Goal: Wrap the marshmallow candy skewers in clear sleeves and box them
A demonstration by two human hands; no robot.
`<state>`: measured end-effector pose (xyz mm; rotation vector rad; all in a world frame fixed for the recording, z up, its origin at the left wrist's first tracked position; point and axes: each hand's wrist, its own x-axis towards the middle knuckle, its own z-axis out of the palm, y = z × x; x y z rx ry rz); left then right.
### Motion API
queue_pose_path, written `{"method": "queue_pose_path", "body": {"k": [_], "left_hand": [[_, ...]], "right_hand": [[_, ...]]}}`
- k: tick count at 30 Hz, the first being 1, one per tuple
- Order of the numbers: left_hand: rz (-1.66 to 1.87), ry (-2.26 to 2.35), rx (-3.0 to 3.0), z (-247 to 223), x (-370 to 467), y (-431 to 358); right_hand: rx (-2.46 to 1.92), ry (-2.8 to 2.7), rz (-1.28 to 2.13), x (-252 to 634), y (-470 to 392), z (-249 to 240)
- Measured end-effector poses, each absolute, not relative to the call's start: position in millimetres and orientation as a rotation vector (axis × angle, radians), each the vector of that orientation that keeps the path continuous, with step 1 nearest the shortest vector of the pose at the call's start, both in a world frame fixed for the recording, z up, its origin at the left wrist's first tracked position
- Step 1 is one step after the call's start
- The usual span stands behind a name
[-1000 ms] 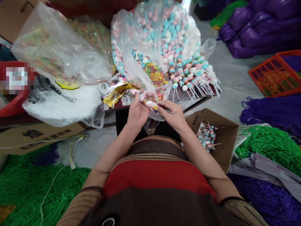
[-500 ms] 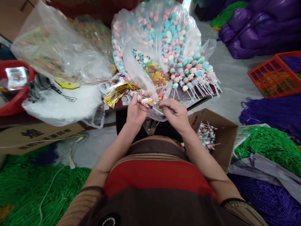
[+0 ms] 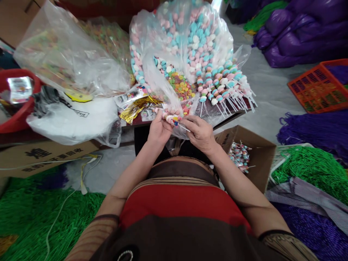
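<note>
A candy skewer (image 3: 172, 119) in a clear printed wrapper lies across my left hand (image 3: 160, 131), whose fingers are curled round it. My right hand (image 3: 201, 133) pinches the wrapper's lower end, where the white stick (image 3: 185, 127) comes out. Exactly what sits between the right fingertips is hidden. Just left of my hands are gold twist ties (image 3: 134, 110) and printed wrappers (image 3: 132, 96). Beyond my hands is an open plastic bag with ring candies (image 3: 181, 86). Unwrapped candy skewers (image 3: 223, 83) are piled to its right, sticks towards me.
A big clear bag of pink, blue and white candies (image 3: 190, 36) stands at the back. A cardboard box (image 3: 265, 156) at lower right holds wrapped skewers (image 3: 239, 156). At left are a red tub (image 3: 13, 121) and a white plastic bag (image 3: 73, 125). Green strands (image 3: 54, 217) cover the floor.
My right hand has moved slightly left and closed in on the wrapper's lower end by the stick. My left hand has shifted a little right with the candy skewer.
</note>
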<state>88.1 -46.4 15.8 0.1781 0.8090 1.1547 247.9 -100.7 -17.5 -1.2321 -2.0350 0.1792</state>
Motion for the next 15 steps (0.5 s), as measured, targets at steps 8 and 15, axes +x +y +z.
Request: {"method": "queue_pose_path", "body": {"k": [8,15], "left_hand": [[1.159,0.84,0.172,20.1,93.6,-45.9],[1.123,0.711,0.216,25.2,87.9,-52.1]], "right_hand": [[-1.259,-2.137,-0.014,244.4,-98.7,-17.4],[-1.361,-1.87,0.326,245.8,-92.1,-13.2]]}}
